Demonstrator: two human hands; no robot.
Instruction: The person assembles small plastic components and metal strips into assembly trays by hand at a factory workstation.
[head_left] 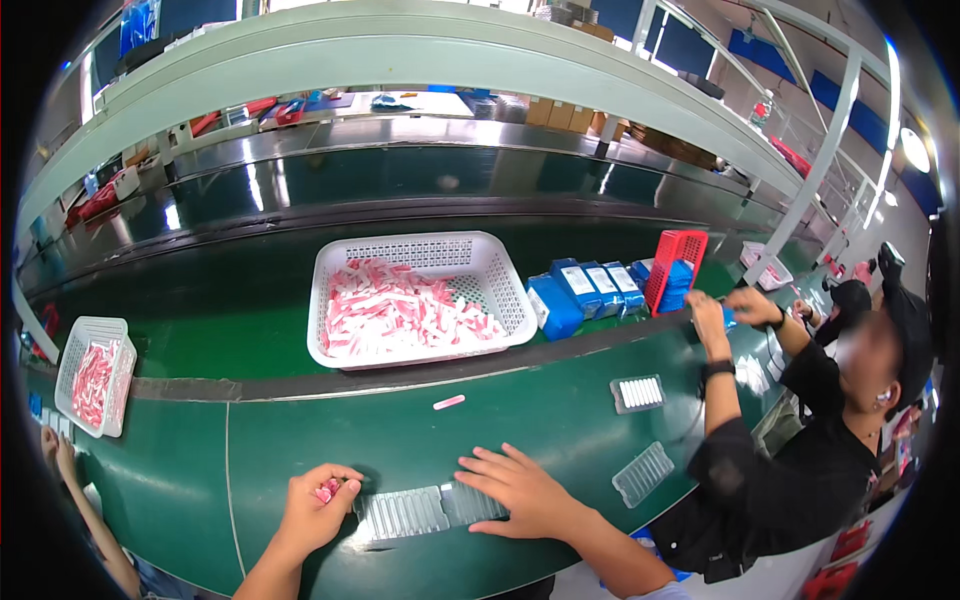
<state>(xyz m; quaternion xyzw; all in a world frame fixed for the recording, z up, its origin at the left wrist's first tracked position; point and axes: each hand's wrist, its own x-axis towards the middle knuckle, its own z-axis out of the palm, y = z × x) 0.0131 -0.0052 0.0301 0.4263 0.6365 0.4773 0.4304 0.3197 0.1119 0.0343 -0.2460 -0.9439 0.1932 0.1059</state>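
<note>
My left hand (318,508) is closed around a few small pink-and-white sticks (328,490), their ends showing between thumb and fingers. Just to its right, a clear plastic blister tray (405,514) with rows of narrow slots lies flat on the green work surface. My right hand (525,492) is open, fingers spread, resting over the right part of the clear plastic. One loose pink-and-white stick (449,402) lies farther off. Beyond it stands a white perforated basket (425,355) heaped with the same sticks.
A smaller white basket (122,385) of sticks stands at left. Blue packs (560,312) and a red crate (677,255) sit right of the big basket. A filled tray (638,393) and another clear tray (643,474) lie near a co-worker (800,450). Another person's arm (95,510) shows at left.
</note>
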